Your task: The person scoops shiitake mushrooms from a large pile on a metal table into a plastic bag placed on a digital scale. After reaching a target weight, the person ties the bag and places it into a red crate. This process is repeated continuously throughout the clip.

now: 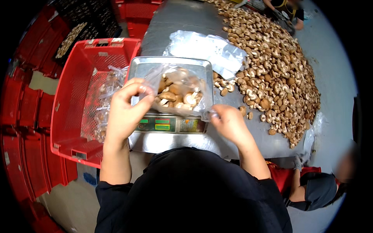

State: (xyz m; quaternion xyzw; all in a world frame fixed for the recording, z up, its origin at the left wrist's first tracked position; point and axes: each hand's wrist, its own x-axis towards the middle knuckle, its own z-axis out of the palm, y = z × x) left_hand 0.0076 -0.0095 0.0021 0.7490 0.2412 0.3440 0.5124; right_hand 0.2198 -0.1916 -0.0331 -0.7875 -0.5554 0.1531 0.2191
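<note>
A clear plastic bag of brown-capped mushrooms [174, 97] lies on the metal pan [174, 60] of a weighing scale, its mouth towards me. My left hand [128, 107] pinches the bag's left edge between thumb and fingers. At the bag's lower right corner, my right hand [228, 121] grips the plastic in closed fingers. Below the pan shows the scale's panel [169, 124] with displays and keys, partly covered by the bag. Flat clear plastic bags [207, 49] lie in a pile just behind the pan.
Left of the scale stands a red plastic crate [67, 102] holding several filled bags [109, 96]. A large heap of mushrooms [271, 70] covers the metal table's right side. Stacked red crates [32, 116] stand at far left. Co-workers are at the far right [314, 189] and top right [284, 11].
</note>
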